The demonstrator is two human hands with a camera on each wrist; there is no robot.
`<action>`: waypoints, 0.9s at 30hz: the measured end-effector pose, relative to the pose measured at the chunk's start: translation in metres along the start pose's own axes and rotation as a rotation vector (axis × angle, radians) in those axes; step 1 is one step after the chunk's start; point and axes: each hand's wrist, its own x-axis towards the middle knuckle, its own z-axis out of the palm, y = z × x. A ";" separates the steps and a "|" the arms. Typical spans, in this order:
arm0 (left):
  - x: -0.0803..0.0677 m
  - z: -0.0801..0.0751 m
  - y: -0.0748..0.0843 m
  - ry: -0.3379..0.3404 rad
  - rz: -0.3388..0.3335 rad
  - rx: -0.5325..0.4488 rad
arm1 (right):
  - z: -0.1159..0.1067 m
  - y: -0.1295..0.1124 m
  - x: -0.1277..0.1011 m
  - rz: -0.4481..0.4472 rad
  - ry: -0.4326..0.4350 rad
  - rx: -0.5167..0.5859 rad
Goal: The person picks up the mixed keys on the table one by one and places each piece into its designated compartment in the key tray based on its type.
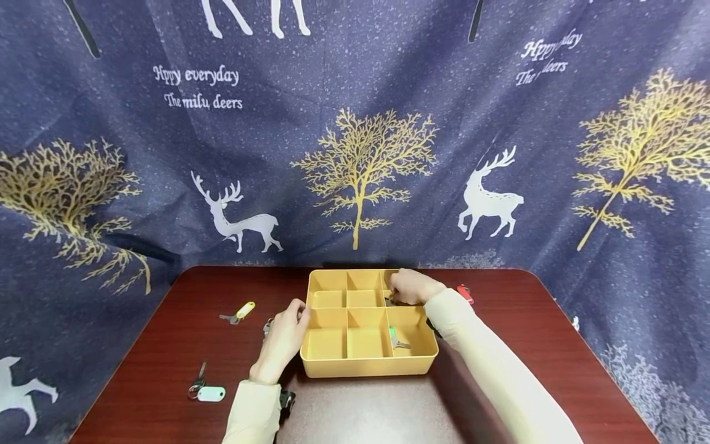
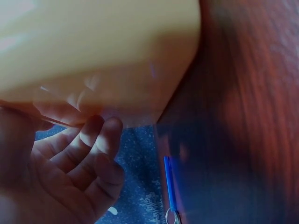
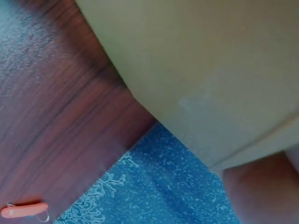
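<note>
A yellow tray (image 1: 324, 353) with six compartments stands mid-table. My left hand (image 1: 285, 334) rests against its left wall; in the left wrist view the fingers (image 2: 93, 140) lie loosely curled on the yellow tray (image 2: 103, 46), gripping nothing. My right hand (image 1: 409, 287) reaches into the far right compartment, fingers curled down and pinching a small grey key (image 1: 390, 301). A key with a green tag (image 1: 395, 338) lies in the near right compartment. The right wrist view shows only the tray wall (image 3: 210, 60), not the hand's fingers.
Loose keys lie on the dark red table (image 1: 527, 351): one with a yellow tag (image 1: 240, 311), one with a white tag (image 1: 208, 391), one with a red tag (image 1: 465, 293) (image 3: 24, 210) right of the tray. A blue tag (image 2: 169, 182) lies near the left hand. A patterned curtain hangs behind.
</note>
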 end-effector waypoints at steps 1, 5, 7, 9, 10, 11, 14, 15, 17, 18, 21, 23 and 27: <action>0.000 0.000 0.000 0.000 0.001 0.001 | 0.001 0.000 -0.001 -0.006 0.000 -0.009; -0.001 0.001 0.000 -0.013 -0.006 -0.007 | 0.004 0.000 -0.003 0.005 -0.001 -0.021; -0.001 0.001 0.000 -0.024 -0.009 -0.011 | 0.005 0.001 -0.004 0.022 -0.010 -0.022; -0.002 0.000 0.000 -0.030 -0.015 -0.015 | 0.006 0.003 -0.005 0.035 -0.009 -0.015; -0.001 0.000 0.000 -0.031 -0.016 -0.017 | 0.007 0.004 -0.005 0.038 -0.006 -0.007; -0.001 0.000 0.000 -0.031 -0.016 -0.016 | 0.007 0.004 -0.006 0.034 0.005 0.000; -0.001 0.000 0.000 -0.029 -0.014 -0.013 | 0.009 0.007 -0.006 -0.022 0.058 0.014; -0.001 0.000 0.000 -0.027 -0.010 -0.012 | 0.009 0.007 -0.006 -0.047 0.075 0.021; -0.001 0.000 0.000 -0.022 -0.001 -0.009 | 0.007 0.007 -0.008 -0.094 0.109 0.030; -0.001 0.000 0.000 -0.019 0.002 -0.009 | 0.006 0.008 -0.009 -0.112 0.121 0.029; -0.001 -0.001 0.001 -0.010 0.008 -0.010 | 0.000 0.006 -0.013 -0.118 0.155 0.021; -0.001 -0.001 0.001 -0.009 0.005 -0.009 | -0.005 0.005 -0.018 -0.104 0.184 -0.005; -0.002 -0.002 0.001 -0.013 -0.002 -0.007 | -0.014 0.002 -0.028 -0.068 0.253 -0.010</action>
